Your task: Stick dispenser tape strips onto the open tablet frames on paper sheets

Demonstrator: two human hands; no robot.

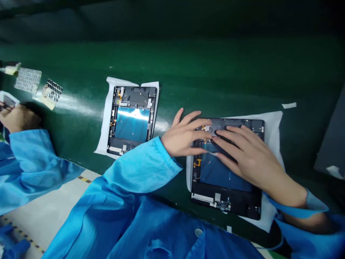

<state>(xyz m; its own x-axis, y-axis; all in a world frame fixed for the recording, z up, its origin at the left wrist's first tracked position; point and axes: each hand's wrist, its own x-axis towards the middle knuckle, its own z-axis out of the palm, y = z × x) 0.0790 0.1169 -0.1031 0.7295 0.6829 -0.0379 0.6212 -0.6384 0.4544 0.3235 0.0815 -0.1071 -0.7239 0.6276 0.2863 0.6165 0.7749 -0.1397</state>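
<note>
An opened tablet chassis (231, 194) lies on a white sheet (273, 124) on the green belt, with a blue panel in its middle. My left hand (183, 135) rests on its upper left part, fingers stretched out and flat. My right hand (248, 154) lies across the upper middle, fingers extended and pressing on a dark strip near the top edge. Neither hand grips anything that I can make out.
A second opened tablet (132, 118) on its own white sheet lies to the left. At far left a co-worker's hand (16, 117) in a blue sleeve holds a small item, near sheets of small parts (52, 90). A dark grey object (332, 144) stands at right.
</note>
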